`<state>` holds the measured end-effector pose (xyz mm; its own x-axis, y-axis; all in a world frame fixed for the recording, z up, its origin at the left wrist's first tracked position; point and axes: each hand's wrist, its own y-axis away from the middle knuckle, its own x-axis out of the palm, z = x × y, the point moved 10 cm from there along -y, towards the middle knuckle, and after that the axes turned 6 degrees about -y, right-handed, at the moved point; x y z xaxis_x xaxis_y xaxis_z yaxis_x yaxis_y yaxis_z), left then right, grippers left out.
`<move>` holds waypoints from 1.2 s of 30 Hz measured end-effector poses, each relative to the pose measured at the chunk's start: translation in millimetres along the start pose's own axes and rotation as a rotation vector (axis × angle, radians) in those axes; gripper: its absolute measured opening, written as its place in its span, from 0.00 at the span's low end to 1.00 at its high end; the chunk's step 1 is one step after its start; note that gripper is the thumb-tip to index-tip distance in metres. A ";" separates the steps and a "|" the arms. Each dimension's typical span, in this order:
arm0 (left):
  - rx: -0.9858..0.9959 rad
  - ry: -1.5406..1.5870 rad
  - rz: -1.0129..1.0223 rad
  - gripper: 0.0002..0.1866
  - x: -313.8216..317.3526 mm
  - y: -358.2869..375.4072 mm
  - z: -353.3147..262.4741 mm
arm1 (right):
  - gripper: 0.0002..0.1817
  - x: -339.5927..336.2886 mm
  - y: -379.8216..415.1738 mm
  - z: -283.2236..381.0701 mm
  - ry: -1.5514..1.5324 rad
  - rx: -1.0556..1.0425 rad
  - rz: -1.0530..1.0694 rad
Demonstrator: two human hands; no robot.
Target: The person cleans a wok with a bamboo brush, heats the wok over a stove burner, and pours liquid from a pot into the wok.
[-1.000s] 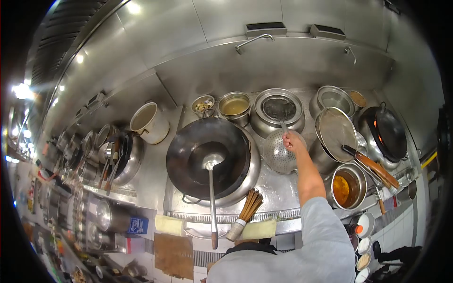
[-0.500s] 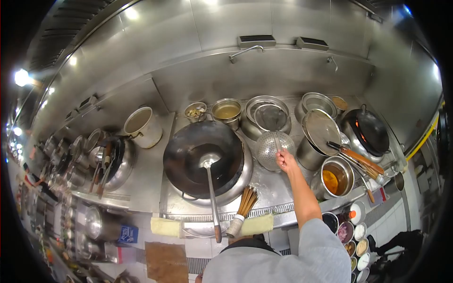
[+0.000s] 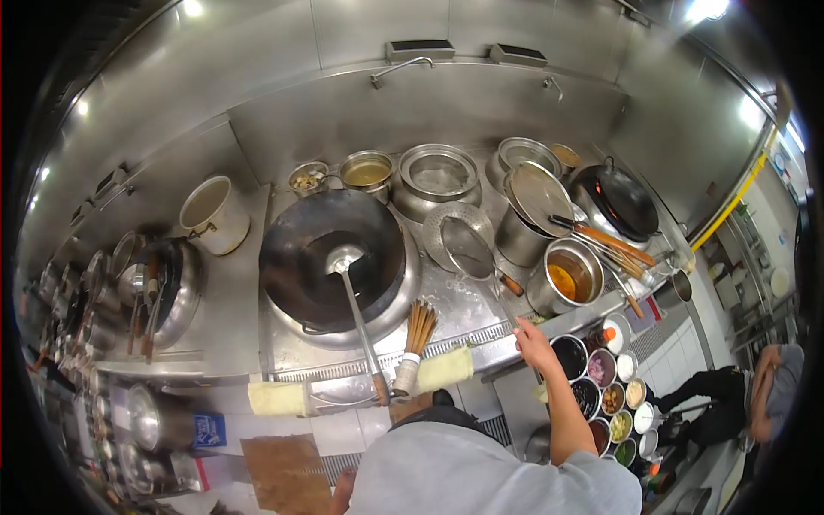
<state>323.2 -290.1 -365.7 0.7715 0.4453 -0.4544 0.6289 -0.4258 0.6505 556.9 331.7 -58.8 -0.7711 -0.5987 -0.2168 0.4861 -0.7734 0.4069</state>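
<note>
My right hand [image 3: 531, 344] is at the front edge of the stove, closed on the end of a thin long handle. That handle runs up to a round mesh strainer [image 3: 468, 247], which lies tilted over a perforated metal skimmer [image 3: 445, 225] beside the big black wok [image 3: 330, 257]. A long steel ladle [image 3: 354, 292] rests in the wok, its handle pointing toward me. The large steel pot [image 3: 438, 176] behind the skimmer stands open. My left hand [image 3: 341, 491] shows only partly, low by my body, and its fingers are hidden.
A bamboo brush [image 3: 414, 343] and folded yellow cloths [image 3: 445, 369] lie on the front rail. Right of my hand are a pot of orange oil [image 3: 571, 279], several small seasoning bowls [image 3: 601, 386] and a lit second wok [image 3: 620, 202]. Another person [image 3: 768, 390] is at far right.
My right hand lifted the mesh strainer out of the large steel pot, drew it toward me and laid it over the perforated skimmer. The view swung right and down.
</note>
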 end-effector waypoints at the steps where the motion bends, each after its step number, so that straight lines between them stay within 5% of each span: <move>1: 0.009 -0.015 0.007 0.13 -3.0 -4.6 -0.4 | 0.25 -10.0 12.6 11.5 0.241 -0.159 -0.091; 2: 0.017 -0.030 0.013 0.13 -5.6 -8.1 -1.9 | 0.24 -14.5 30.1 27.2 0.484 -0.315 -0.178; 4: 0.035 -0.039 0.020 0.13 -10.1 -14.6 -3.0 | 0.22 -10.9 64.8 57.3 0.521 -0.159 -0.172; 10: 0.152 0.104 0.031 0.11 -5.1 -31.2 -9.6 | 0.22 -3.3 73.7 47.7 0.808 -0.267 -0.132; 15: 0.125 0.183 0.025 0.11 7.8 -32.8 8.8 | 0.21 -1.6 75.4 44.4 0.660 -0.249 -0.166; 17: 0.137 -0.145 0.065 0.11 17.2 -30.2 15.5 | 0.22 4.6 65.3 35.8 0.757 -0.430 -0.134; 18: 0.104 -0.013 0.045 0.11 25.1 -41.4 41.9 | 0.22 6.1 65.0 41.6 0.750 -0.435 -0.134; 20: 0.049 0.257 -0.007 0.11 32.7 -49.6 66.9 | 0.22 6.5 57.2 43.5 0.530 -0.223 -0.067; 22: -0.021 -0.012 0.130 0.12 28.0 -23.7 46.3 | 0.22 14.7 39.5 29.1 0.465 -0.204 -0.060; 25: 0.018 0.393 0.059 0.14 25.3 -5.7 39.1 | 0.22 34.2 21.1 23.1 0.222 -0.129 -0.013; 29: 0.132 0.124 -0.077 0.15 27.8 0.7 47.4 | 0.22 19.6 -9.7 45.6 0.128 -0.112 0.035; 36: -0.067 0.090 -0.089 0.15 19.7 34.1 -20.8 | 0.23 -9.5 -137.6 180.4 0.196 -0.677 -0.256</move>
<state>357.9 -279.5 -339.7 0.6994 0.5491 -0.4575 0.6842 -0.3293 0.6507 423.1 481.4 47.4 -0.8378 -0.3597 -0.4107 0.4965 -0.8148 -0.2992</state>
